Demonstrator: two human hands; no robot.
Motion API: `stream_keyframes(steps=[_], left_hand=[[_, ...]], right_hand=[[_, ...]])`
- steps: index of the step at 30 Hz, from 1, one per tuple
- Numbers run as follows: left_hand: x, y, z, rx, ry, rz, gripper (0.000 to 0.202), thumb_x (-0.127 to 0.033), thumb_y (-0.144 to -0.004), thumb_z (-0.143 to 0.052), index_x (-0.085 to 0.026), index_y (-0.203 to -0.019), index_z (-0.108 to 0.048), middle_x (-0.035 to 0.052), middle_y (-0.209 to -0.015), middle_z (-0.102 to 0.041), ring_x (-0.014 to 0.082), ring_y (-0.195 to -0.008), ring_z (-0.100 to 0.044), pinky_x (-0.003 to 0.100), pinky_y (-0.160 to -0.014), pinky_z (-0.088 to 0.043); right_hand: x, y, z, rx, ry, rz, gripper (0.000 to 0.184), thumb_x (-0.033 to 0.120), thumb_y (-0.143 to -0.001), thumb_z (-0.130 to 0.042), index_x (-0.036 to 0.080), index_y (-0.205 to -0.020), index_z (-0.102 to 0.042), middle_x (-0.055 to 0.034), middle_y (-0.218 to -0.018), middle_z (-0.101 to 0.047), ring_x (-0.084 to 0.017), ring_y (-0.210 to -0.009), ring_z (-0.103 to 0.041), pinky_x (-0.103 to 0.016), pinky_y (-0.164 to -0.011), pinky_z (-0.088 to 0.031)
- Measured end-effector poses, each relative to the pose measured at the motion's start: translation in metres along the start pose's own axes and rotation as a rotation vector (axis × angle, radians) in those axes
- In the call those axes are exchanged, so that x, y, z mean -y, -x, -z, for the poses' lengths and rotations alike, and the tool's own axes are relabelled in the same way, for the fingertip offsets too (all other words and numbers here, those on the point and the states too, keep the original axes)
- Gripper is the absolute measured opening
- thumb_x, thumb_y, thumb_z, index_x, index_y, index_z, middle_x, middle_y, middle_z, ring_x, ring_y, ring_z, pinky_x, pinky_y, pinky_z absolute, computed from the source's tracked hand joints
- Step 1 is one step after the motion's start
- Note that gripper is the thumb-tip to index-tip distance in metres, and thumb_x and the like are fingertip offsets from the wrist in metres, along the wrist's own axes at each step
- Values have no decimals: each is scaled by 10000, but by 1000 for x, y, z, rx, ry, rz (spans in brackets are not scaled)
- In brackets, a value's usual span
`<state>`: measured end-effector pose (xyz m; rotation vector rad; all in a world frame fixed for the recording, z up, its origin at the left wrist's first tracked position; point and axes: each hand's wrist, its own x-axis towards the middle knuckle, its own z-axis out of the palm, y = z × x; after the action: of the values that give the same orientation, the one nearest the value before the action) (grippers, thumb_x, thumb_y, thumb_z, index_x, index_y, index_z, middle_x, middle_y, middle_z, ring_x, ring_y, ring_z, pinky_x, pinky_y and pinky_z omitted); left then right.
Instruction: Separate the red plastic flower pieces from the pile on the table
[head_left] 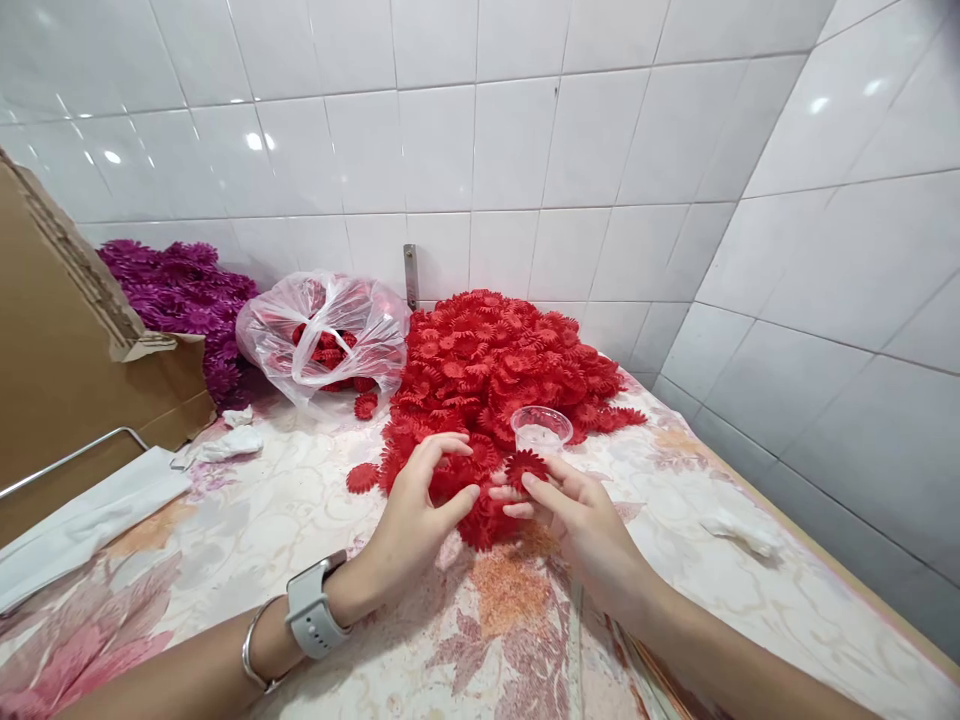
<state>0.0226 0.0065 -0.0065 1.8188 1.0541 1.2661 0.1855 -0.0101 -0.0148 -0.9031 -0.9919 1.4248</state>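
Note:
A big heap of red fabric flower heads (501, 370) lies on the floral tablecloth (315, 520) against the tiled wall. My left hand (420, 510) curls over the heap's near edge, fingers bent around red petals. My right hand (577, 520) pinches a single red flower head (525, 466) between thumb and fingertips, just in front of a small clear plastic cup (541, 428) standing among the flowers. A white watch and a thin bracelet sit on my left wrist.
A clear plastic bag (324, 335) with more red flowers lies left of the heap. Purple flowers (184, 295) are piled behind a brown cardboard box (67, 340) at the left. White cloth scraps (225, 440) and crumpled tissue (739, 530) lie on the cloth.

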Motion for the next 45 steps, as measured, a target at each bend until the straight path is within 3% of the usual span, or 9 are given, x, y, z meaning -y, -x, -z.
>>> stream_keyframes(steps=[3, 8, 14, 19, 24, 30, 36, 41, 45], left_hand=[[-6, 3, 0, 38, -157, -107, 106, -186, -775, -566, -204, -879, -567, 44, -1087, -557, 192, -1066, -484, 342, -938, -346], [-9, 9, -4, 144, -120, -35, 70, -245, -805, -561, -189, -834, -591, 6, -850, -608, 144, -800, -564, 269, -727, -427], [-8, 10, -5, 160, -80, -2, 66, -231, -796, -576, -182, -797, -620, 1, -817, -629, 126, -758, -580, 236, -699, -437], [-7, 13, -9, 212, 86, 162, 106, -273, -765, -611, -171, -793, -607, 13, -779, -637, 141, -721, -595, 250, -669, -456], [-6, 15, -13, 227, 390, 370, 117, -257, -720, -640, -154, -751, -595, 19, -726, -623, 140, -666, -584, 250, -617, -450], [-9, 6, -11, 87, 709, 467, 123, -196, -675, -639, -143, -641, -533, 0, -647, -596, 108, -628, -573, 236, -679, -457], [-10, 6, -13, 55, 846, 517, 145, -156, -694, -611, -153, -637, -477, -16, -639, -563, 97, -635, -568, 211, -675, -458], [-6, 7, -12, 32, 907, 573, 155, -92, -741, -554, -152, -637, -456, -16, -654, -540, 83, -650, -573, 195, -686, -472], [-6, 2, -10, -60, 910, 609, 177, -51, -753, -500, -159, -631, -431, 4, -727, -564, 124, -796, -619, 246, -808, -480]], right_hand=[[-2, 0, 0, 19, 57, -3, 233, 316, -694, -670, 148, -846, -617, -31, -712, -680, -171, -670, -667, -275, -636, -535], [-1, 4, -4, 111, 119, -21, 228, 348, -687, -660, 151, -797, -623, -19, -731, -671, -144, -617, -654, -259, -612, -534], [-3, 3, -3, 108, 196, -44, 270, 402, -680, -657, 159, -693, -541, 18, -564, -602, -145, -536, -630, -269, -549, -528], [-8, 4, 2, 88, 259, -60, 293, 372, -675, -664, 182, -609, -450, 31, -490, -589, -107, -450, -567, -201, -446, -443], [-6, 7, 3, 78, 470, 87, 286, 281, -699, -665, 181, -565, -433, 54, -467, -534, -76, -431, -497, -178, -424, -380], [1, 5, -1, 138, 226, 59, 240, 394, -744, -625, 165, -736, -554, -16, -711, -649, -136, -608, -634, -266, -614, -525], [-6, 5, -2, 81, 0, 13, 194, 341, -743, -648, 177, -796, -558, 5, -719, -653, -125, -653, -653, -234, -638, -528], [-7, 3, -5, 68, -163, -38, 235, 313, -660, -723, 182, -785, -573, 21, -730, -643, -130, -661, -656, -248, -657, -536], [-3, 3, -3, 42, -173, -42, 221, 326, -658, -721, 156, -740, -606, -26, -760, -662, -139, -687, -653, -239, -662, -535]])
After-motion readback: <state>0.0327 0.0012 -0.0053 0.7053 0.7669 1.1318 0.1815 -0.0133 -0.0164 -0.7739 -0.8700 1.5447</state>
